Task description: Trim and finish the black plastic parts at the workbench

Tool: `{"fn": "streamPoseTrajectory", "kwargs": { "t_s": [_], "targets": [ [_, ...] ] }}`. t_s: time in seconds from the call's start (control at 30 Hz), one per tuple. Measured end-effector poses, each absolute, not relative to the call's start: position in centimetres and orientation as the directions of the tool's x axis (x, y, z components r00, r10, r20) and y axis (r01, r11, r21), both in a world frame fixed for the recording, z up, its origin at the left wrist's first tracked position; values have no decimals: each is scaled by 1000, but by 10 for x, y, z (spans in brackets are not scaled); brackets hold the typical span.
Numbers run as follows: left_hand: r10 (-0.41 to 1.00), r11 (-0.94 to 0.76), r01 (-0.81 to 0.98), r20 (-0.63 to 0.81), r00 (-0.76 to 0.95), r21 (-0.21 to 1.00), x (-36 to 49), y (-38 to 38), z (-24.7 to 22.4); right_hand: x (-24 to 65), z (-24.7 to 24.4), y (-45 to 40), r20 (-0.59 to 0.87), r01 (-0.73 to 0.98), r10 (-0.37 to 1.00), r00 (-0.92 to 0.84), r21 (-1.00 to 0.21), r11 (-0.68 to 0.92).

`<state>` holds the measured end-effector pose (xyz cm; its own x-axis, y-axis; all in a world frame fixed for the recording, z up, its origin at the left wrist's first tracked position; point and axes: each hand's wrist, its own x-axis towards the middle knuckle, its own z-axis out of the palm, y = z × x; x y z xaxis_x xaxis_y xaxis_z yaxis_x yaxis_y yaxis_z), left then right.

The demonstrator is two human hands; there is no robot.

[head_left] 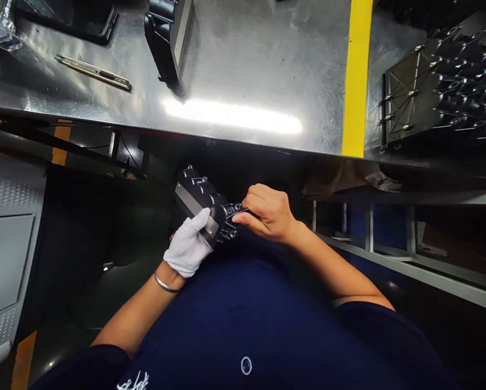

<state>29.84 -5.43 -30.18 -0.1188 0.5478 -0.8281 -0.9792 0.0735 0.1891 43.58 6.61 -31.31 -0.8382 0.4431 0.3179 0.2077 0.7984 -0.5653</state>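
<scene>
A long black moulded plastic part [195, 199] with a grey strip along its face and several screw bosses is held tilted in front of my body, below the bench edge. My left hand [189, 246], in a white glove, is wrapped around its near end with the thumb on the strip. My bare right hand [269, 212] is closed at the part's right end, thumb and bent fingers pinched together. A thin dark edge shows between them; whether it belongs to the part or to a small tool is hidden.
On the metal bench [243, 70] lie a utility knife [93, 71], another black moulded part [165, 43] and a dark phone-like device [72, 19]. Stacked black parts [441, 86] stand right of a yellow stripe [355, 76]. A grey cabinet [7, 260] and metal frame rails [409, 265] flank me.
</scene>
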Motion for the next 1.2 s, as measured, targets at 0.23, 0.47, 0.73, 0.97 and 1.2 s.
{"fn": "streamPoseTrajectory", "kwargs": {
  "t_s": [0.23, 0.47, 0.73, 0.97, 1.2],
  "targets": [
    [516, 54, -994, -855, -58, 100, 293, -53, -298, 439, -307, 80, 299, 101, 381, -875, -657, 747],
    [516, 181, -974, -856, -25, 138, 290, -58, -295, 439, -295, 102, 255, 135, 302, -919, -514, 847],
    [528, 188, -976, -849, 7, 109, 290, -57, -290, 439, -298, 106, 245, 94, 251, -936, -514, 853],
    [491, 206, -972, -871, 7, 108, 287, -55, -290, 439, -299, 104, 238, 18, 211, -948, -624, 782],
    [489, 199, -969, -872, -32, 147, 286, -53, -286, 436, -297, 103, 242, 134, 310, -919, -548, 826]
  ]
}}
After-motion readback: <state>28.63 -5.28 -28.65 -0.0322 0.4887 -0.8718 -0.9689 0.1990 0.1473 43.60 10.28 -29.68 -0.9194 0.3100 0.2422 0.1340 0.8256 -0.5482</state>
